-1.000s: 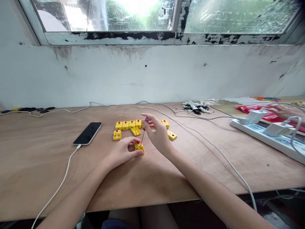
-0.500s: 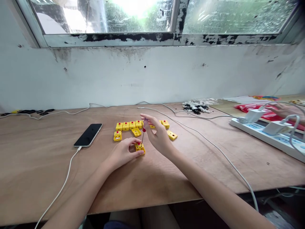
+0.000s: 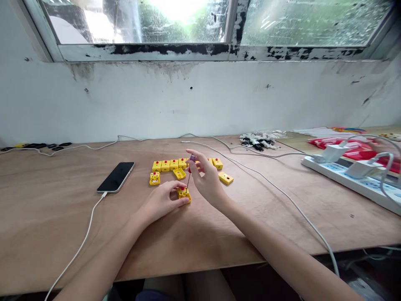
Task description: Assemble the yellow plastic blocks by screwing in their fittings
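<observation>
My left hand grips a small yellow case with a red button, pressed to the table. Above it, my right hand is closed around the handle of a screwdriver, whose tip goes down to the case's open side. Just beyond lies a loose yellow cover, hollow side up. An open yellow case with a red button sits left of it. A row of several yellow cases runs behind, partly hidden by my right hand. Right of that hand lies a yellow piece with holes.
A phone on a white cable lies at left. Black and white small parts are piled at the back right. At far right, a power strip holds plugs, with red packets behind. White cables cross the table's right half.
My right hand's fingers have shifted on the screwdriver handle, which leans slightly more right. My left hand and the case stay put. Another person's hand at far right has become blurred.
</observation>
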Demonstrator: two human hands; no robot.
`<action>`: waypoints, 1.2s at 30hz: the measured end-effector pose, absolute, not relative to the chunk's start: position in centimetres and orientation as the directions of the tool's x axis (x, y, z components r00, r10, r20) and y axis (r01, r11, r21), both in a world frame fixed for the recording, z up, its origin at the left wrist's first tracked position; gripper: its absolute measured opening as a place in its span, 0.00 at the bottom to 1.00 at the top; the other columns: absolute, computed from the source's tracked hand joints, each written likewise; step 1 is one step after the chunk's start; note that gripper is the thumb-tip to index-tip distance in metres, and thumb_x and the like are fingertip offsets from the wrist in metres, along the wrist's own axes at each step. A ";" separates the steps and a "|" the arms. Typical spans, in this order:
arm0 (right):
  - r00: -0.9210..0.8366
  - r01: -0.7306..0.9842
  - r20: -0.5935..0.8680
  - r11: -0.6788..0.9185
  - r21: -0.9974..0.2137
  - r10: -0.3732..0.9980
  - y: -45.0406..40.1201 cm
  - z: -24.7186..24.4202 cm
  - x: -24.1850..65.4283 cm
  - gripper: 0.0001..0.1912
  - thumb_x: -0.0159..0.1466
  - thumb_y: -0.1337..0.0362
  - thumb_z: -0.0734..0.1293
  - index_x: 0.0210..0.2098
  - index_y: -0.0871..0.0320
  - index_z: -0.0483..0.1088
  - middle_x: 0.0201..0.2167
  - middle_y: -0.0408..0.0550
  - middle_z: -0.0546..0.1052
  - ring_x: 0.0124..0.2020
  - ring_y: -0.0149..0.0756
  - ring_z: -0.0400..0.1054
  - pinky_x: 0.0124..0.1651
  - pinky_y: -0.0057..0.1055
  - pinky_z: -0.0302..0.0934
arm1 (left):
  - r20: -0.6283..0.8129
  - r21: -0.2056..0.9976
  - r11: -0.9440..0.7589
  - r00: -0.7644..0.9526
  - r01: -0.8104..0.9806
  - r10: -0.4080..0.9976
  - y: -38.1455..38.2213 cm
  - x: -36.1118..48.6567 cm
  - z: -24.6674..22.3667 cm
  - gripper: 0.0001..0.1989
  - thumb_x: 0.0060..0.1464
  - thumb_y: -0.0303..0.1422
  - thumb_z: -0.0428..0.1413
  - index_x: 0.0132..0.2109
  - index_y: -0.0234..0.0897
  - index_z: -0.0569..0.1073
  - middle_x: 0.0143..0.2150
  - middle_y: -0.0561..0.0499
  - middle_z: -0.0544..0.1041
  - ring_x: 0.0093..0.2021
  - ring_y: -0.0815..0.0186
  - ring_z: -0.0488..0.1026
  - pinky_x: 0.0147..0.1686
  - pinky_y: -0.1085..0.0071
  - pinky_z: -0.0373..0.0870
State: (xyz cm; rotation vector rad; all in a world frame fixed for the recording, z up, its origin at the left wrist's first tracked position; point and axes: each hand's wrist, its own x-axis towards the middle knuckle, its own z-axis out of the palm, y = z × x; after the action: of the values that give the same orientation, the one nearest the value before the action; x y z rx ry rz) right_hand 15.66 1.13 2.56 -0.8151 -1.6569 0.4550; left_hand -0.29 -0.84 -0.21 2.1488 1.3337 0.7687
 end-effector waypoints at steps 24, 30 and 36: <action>-0.105 0.482 0.714 0.663 -0.572 0.692 1.0 2.5 15.6 0.16 0.64 0.64 0.59 0.51 0.56 0.63 0.34 0.46 0.73 0.32 0.33 0.68 0.32 0.29 0.62 | 0.224 0.650 -0.408 0.352 0.641 0.909 -0.7 -0.4 -0.6 0.17 0.49 0.43 0.58 0.45 0.41 0.73 0.43 0.50 0.76 0.39 0.61 0.72 0.38 0.68 0.68; -0.117 0.476 0.713 0.669 -0.571 0.692 0.9 2.8 15.7 0.15 0.63 0.67 0.60 0.50 0.55 0.66 0.29 0.43 0.72 0.28 0.31 0.66 0.33 0.28 0.62 | 0.227 0.648 -0.408 0.349 0.643 0.909 -0.8 -0.3 -0.5 0.17 0.49 0.43 0.58 0.45 0.40 0.73 0.42 0.50 0.76 0.37 0.62 0.72 0.36 0.69 0.68; -0.150 0.506 0.753 0.704 -0.498 0.641 1.2 2.6 16.0 0.14 0.64 0.63 0.61 0.50 0.54 0.67 0.33 0.46 0.74 0.33 0.34 0.67 0.38 0.31 0.63 | 0.228 0.663 -0.415 0.360 0.623 0.905 -0.7 -0.4 -0.5 0.17 0.49 0.41 0.59 0.46 0.40 0.73 0.43 0.49 0.76 0.41 0.61 0.72 0.39 0.68 0.68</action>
State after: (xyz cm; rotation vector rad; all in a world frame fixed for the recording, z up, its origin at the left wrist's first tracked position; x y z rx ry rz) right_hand 16.01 1.18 2.61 -0.9060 -1.8041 0.1516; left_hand -0.36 -0.72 -0.52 2.1570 1.3248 0.7998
